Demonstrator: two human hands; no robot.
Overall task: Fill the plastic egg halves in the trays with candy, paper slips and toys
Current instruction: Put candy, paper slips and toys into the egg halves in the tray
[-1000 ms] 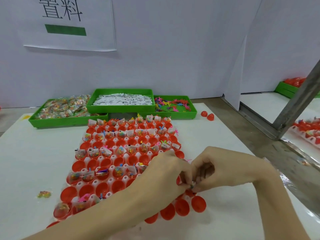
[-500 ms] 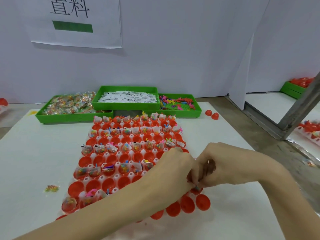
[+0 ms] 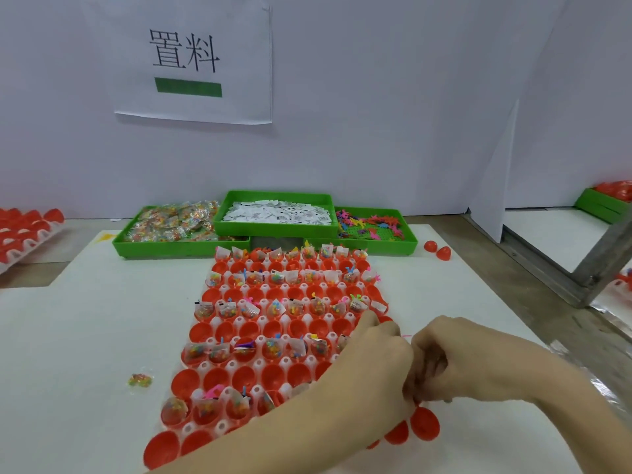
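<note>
red plastic egg halves (image 3: 225,330), smooth and glossy, sit open side up in rows across a white moulded tray (image 3: 258,363) with rounded pegs between the cups. the tray lies on a matt white table (image 3: 85,336). alternate rows are filled: each filled half holds a crinkly clear candy packet (image 3: 196,351) with coloured beads inside, a folded white paper slip (image 3: 297,345) and a thin bright plastic toy (image 3: 248,344); the rows between are bare red cups.

at the near right edge of the tray the two hands meet, touching. the left hand (image 3: 372,357) comes in from the lower left with its fingers curled in toward the right hand (image 3: 455,360), whose fingers are also bent and bunched. they seem to pinch something small between them, with a thin pink strand showing just above the knuckles, but what it is cannot be told. a large shiny egg half (image 3: 425,423) sticks out below the hands.

behind the tray stand three green plastic bins with straight walls: the left bin (image 3: 136,248) heaped with cellophane candy packets, the raised middle bin (image 3: 273,229) full of printed paper slips, the right bin (image 3: 407,246) holding spiky toys of many colours. one loose candy packet (image 3: 140,380) lies on the table left of the tray, and two loose red egg halves (image 3: 437,249) lie right of the bins. a paper sign (image 3: 195,59) with black characters and a green bar hangs on the white wall.
</note>
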